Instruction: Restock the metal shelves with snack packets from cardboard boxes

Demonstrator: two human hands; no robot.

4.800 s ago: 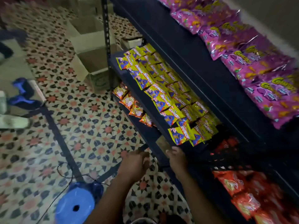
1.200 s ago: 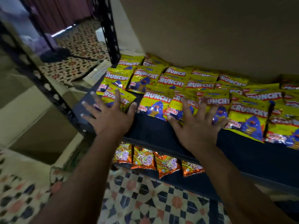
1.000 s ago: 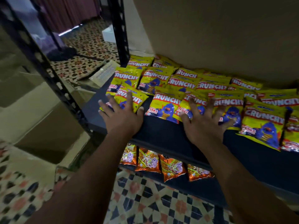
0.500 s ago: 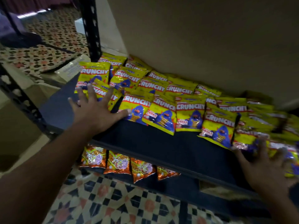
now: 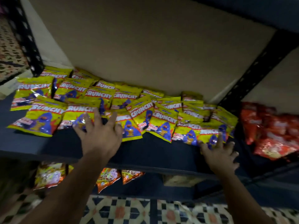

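head view: dark, flat metal shelf [image 5: 145, 152] with a thin front lip, spanning the frame. glossy yellow foil packets [image 5: 161, 120] marked "crunchy", flat pillow shapes with crinkled seams, overlapping in loose rows from the shelf's left end to near its right end, set back from the front edge. left hand [image 5: 101, 136] laid flat near the middle of the front row, fingers [image 5: 97, 113] straight and spread, tips resting on packet foil. right hand [image 5: 220, 152] toward the shelf's right end, fingers [image 5: 219, 138] spread, tips touching the lower edge of the frontmost packets there; blurred, so contact of the palm not clear. plain matte brown board [image 5: 145, 46] overhead, underside of the shelf above. black perforated upright posts [image 5: 252, 73] at left and right ends. shiny red packets [image 5: 275, 131] heaped beyond the right post. orange crinkled foil packets [image 5: 108, 177] on the lower shelf, poking past its front edge. patterned tile floor [image 5: 123, 210] below, geometric and checkered.
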